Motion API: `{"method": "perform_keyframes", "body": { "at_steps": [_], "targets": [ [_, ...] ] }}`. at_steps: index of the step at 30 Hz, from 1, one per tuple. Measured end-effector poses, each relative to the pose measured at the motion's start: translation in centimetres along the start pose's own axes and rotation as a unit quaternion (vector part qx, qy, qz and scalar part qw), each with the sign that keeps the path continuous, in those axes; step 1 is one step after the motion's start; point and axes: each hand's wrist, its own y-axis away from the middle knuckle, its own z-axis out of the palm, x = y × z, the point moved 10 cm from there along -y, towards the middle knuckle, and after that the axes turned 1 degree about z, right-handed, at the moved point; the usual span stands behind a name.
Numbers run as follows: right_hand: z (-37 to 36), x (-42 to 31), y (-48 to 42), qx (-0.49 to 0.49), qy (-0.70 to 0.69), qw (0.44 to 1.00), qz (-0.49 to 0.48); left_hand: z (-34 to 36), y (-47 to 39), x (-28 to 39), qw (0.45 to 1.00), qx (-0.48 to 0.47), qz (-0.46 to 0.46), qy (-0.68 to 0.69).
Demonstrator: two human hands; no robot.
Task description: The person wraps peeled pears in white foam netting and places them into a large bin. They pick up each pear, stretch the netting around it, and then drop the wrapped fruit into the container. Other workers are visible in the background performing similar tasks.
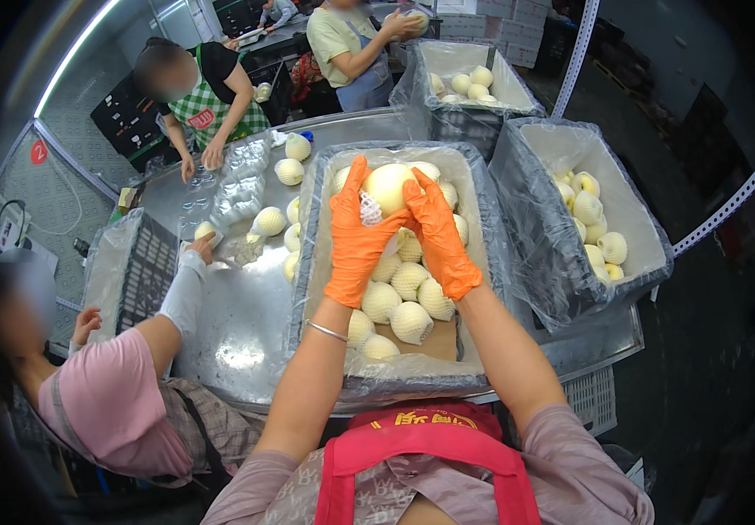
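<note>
Both my hands wear orange gloves and hold one pale yellow round fruit (pixel 388 188) between them, above a plastic-lined crate (pixel 472 357). My left hand (pixel 362 239) is at the fruit's left side, where a bunched white foam net (pixel 370 209) shows against it. My right hand (pixel 435 230) grips the right side with its fingertips. Below, several fruits in foam nets (pixel 411 321) lie in the crate, with brown cardboard (pixel 440 342) showing at the bottom. The fruits right under my hands are partly hidden.
Netted fruits (pixel 269 222) and clear plastic trays (pixel 241 177) lie on the metal table (pixel 240 328) at the left. Lined crates with fruit stand at the right (pixel 656 262) and back right (pixel 440 49). A co-worker's hand (pixel 200 248) touches a fruit at the left; other people work behind.
</note>
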Motion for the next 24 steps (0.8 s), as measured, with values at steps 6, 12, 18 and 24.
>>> {"method": "perform_keyframes", "body": {
  "at_steps": [6,12,18,24],
  "targets": [
    [0.3,0.9,-1.1,-0.103,-0.332,0.934,0.087,-0.1,-0.7,-0.3,0.959,-0.042,-0.076,0.268],
    [-0.5,1.7,-1.5,-0.152,-0.415,0.885,0.147,0.5,-0.6,-1.9,0.951,-0.075,-0.143,0.264],
    [0.5,-0.2,-0.3,-0.191,-0.214,0.958,0.022,1.6,0.0,-0.4,0.946,-0.129,-0.131,0.267],
    [0.4,-1.1,0.6,-0.169,-0.066,0.979,-0.092,2.4,0.4,1.0,0.939,-0.173,-0.136,0.264]
  ]
}}
